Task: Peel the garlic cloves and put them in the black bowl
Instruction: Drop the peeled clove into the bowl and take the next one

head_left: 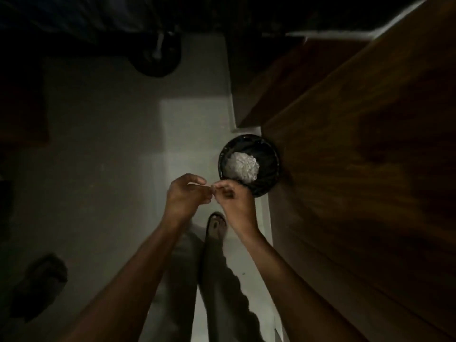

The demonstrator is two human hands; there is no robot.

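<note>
A black bowl (267,166) stands on the left edge of a dark wooden table and holds a pale heap of garlic (243,165). Just in front of the bowl, over the floor, my left hand (183,196) and my right hand (233,197) meet fingertip to fingertip. Between them they pinch a small pale garlic clove (212,190), mostly hidden by the fingers. The light is dim and the clove's skin cannot be made out.
The wooden table (357,181) fills the right side. Below the hands are my legs and a sandalled foot (217,225) on the pale floor (111,144). A dark slipper (40,282) lies at the lower left, and a dark round object (158,58) sits at the top.
</note>
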